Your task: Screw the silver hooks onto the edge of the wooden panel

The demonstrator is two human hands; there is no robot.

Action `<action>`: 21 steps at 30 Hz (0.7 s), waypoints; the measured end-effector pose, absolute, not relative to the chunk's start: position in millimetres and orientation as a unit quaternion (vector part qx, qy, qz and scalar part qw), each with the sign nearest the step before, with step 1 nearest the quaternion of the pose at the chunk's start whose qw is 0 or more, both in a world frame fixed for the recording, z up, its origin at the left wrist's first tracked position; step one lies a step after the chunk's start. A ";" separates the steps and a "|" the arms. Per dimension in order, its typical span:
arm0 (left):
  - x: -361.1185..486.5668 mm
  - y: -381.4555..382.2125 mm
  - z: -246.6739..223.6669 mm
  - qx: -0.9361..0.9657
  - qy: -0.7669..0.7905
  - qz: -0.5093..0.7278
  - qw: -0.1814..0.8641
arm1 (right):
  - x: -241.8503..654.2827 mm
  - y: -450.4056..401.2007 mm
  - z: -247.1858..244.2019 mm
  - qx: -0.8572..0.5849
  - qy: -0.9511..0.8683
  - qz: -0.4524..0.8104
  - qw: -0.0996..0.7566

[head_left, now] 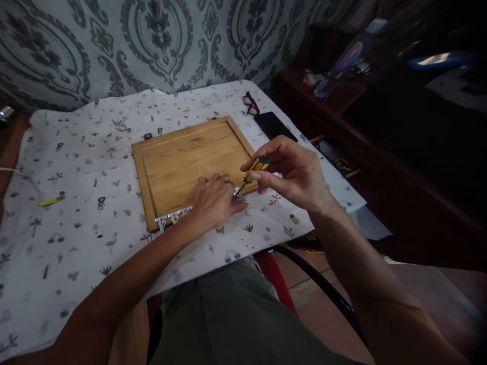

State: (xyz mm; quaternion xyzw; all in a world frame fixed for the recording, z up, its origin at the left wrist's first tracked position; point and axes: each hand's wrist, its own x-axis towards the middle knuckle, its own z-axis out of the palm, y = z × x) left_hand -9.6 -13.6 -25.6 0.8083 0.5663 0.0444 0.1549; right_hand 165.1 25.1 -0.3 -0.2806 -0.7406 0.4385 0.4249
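A framed wooden panel (190, 154) lies flat on the cloth-covered table. My left hand (215, 202) rests on its near edge with fingers bent, thumb and fingers about a small metal hinge (238, 196), which they partly hide. In my right hand (291, 172) a small yellow-and-black screwdriver (256, 166) is pinched between thumb and fingers. It tilts down to the left, its tip at the hinge. Left of my left hand, several silver hinge-like metal pieces (174, 218) sit along the panel's near edge.
Beyond the panel's right side lie a dark phone (274, 125) and eyeglasses (251, 104). A yellow strip-like item (50, 201) is on the printed cloth (83, 162) at left. Dark furniture (388, 167) stands at right, holding a plastic bottle (344, 58). A patterned curtain (160, 45) hangs behind.
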 end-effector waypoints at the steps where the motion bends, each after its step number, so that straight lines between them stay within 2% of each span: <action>1: -9.4 -13.5 -25.0 0.808 0.566 0.043 0.156 | 166.5 24.7 0.6 -0.273 -0.747 0.437 0.420; 6: -9.2 -13.0 -23.9 0.806 0.566 0.034 0.167 | 169.0 23.2 2.5 -0.254 -0.770 0.414 0.414; 15: -10.7 -14.6 -24.0 0.806 0.564 0.045 0.174 | 153.5 21.0 -9.4 -0.300 -0.740 0.341 0.497; 21: -10.1 -13.7 -22.9 0.808 0.562 0.043 0.172 | 153.3 19.3 -9.1 -0.308 -0.737 0.335 0.500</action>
